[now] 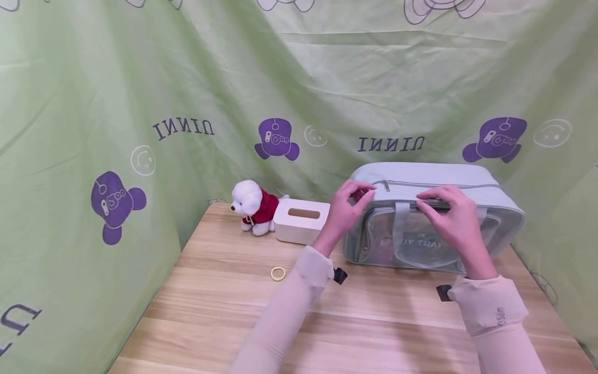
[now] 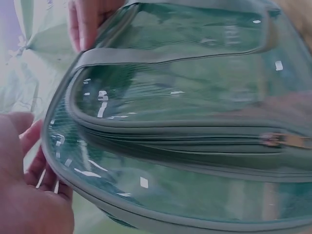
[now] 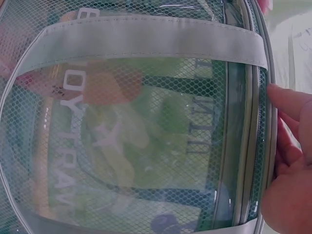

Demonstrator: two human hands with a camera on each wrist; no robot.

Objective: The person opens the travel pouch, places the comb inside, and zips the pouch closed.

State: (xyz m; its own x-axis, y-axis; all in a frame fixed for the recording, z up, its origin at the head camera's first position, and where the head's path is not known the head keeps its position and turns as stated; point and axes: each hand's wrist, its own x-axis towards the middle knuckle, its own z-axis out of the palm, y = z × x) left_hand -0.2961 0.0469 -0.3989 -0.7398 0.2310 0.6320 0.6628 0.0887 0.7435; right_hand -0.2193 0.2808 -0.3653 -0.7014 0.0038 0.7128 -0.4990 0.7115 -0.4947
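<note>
A pale green travel bag (image 1: 434, 174) with clear and mesh front panels stands upright at the back right of the table. Along its top runs a zipper, its metal pull (image 1: 386, 185) near the left end. My left hand (image 1: 347, 205) is at the bag's upper left edge, fingers loosely bent and touching the rim; in the left wrist view the thumb looks apart from it. Farther right, my right hand (image 1: 455, 215) pinches the top front edge, thumb in front and fingers behind. A strap handle (image 3: 146, 36) hangs down the bag's front.
Left of the bag are a white tissue box (image 1: 299, 228) and a white plush dog (image 1: 254, 208) in a red top. A yellow ring (image 1: 277, 274) lies on the wooden table (image 1: 210, 311). Behind hangs a green printed curtain (image 1: 224, 78).
</note>
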